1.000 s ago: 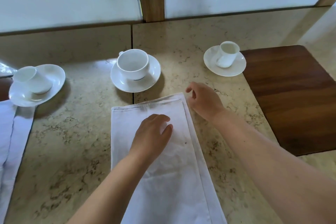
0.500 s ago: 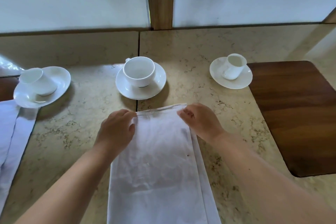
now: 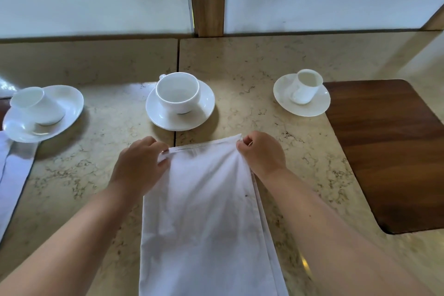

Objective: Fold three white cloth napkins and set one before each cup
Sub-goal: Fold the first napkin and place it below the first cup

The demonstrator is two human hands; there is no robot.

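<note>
Both hands at far end of a long folded white napkin (image 3: 204, 211) lying on the marble table (image 3: 300, 175). Left hand (image 3: 137, 166) pinches the napkin's far left corner; right hand (image 3: 262, 151) pinches the far right corner, fingers curled, edge drawn taut between them. Napkin's far edge sits just before the middle cup (image 3: 178, 94) on its saucer (image 3: 206, 113). Left cup (image 3: 36, 106) and right cup (image 3: 305, 86) stand on own saucers. Second white napkin (image 3: 14, 180) lies at left edge, before left cup. Dark wooden board (image 3: 389, 151) at right.
</note>
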